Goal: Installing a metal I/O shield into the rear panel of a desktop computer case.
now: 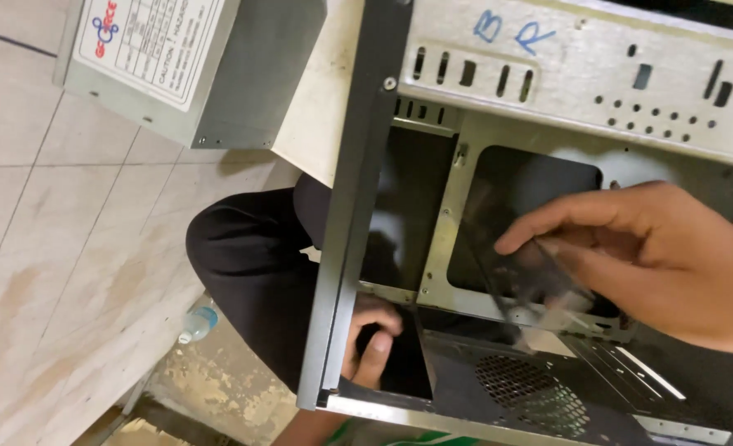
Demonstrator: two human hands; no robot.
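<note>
Two hands are showing: the right hand (664, 256) at three o'clock and the left hand (371, 343) at six o'clock. One case (548, 83) is lying open. One power supply (177, 58) is sitting at eleven o'clock. One bottle (197, 324) is lying at eight o'clock.

A pale tiled floor (69, 248) carries a grey power supply unit (177, 58), and a small plastic bottle (197, 324) lies near a worn patch.

left hand (372, 337) curled, right hand (655, 260) fingers extended
</note>
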